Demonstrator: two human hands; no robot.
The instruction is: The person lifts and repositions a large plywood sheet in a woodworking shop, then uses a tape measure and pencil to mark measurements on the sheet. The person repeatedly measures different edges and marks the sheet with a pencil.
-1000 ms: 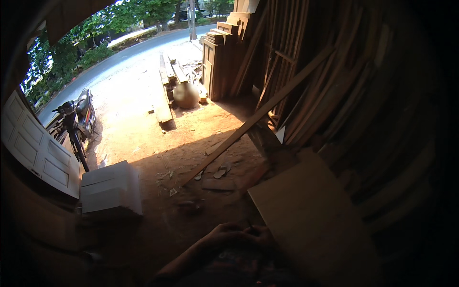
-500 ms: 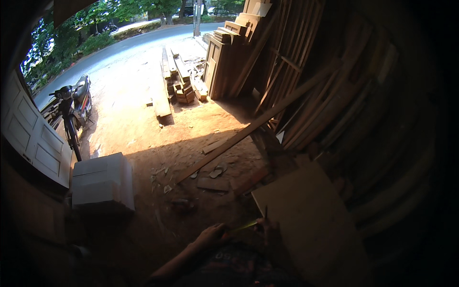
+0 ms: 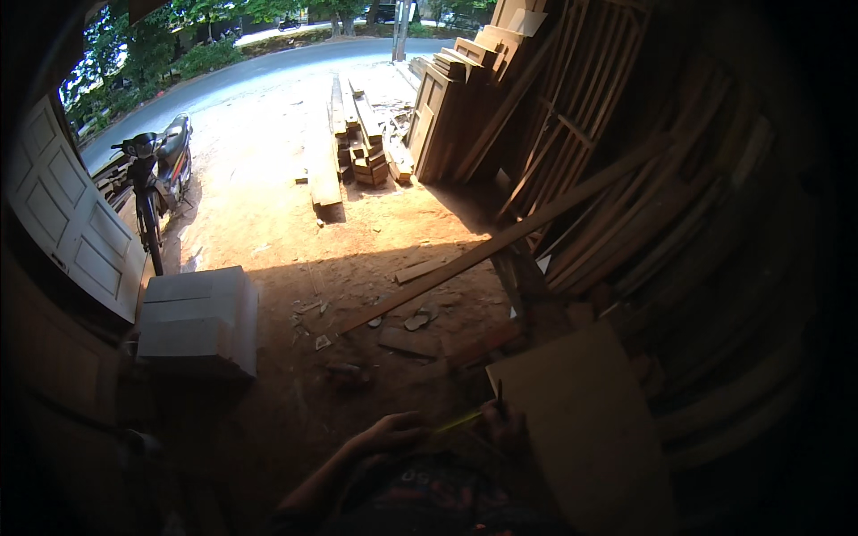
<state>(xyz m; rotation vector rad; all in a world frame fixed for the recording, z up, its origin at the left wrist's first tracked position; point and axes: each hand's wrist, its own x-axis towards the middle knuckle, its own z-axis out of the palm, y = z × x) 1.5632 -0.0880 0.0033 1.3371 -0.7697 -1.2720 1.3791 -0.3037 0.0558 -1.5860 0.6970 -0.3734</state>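
Low in the middle, a narrow yellow tape measure blade (image 3: 458, 421) runs between my two hands. My left hand (image 3: 395, 431) is closed at the blade's left end; the tape's case, if it is there, is lost in shadow. The other end of the blade meets my right hand (image 3: 504, 425), whose fingers are closed in deep shade. A thin dark pencil-like stick (image 3: 500, 390) stands up from that hand. Just right of it lies a large flat pale-brown board (image 3: 581, 393), its left edge close to my fingers.
A long plank (image 3: 483, 250) slants across the dirt floor toward stacked timber on the right. Wood scraps (image 3: 417, 319) litter the ground. To the left are a grey box-like block (image 3: 192, 326), a white panelled door (image 3: 71, 214) and a motorcycle (image 3: 152, 179). More planks (image 3: 357, 134) lie outside in sunlight.
The whole view has shifted, so the surroundings sit farther right. My hands still hold the tape between them, and the stick remains in my right hand.
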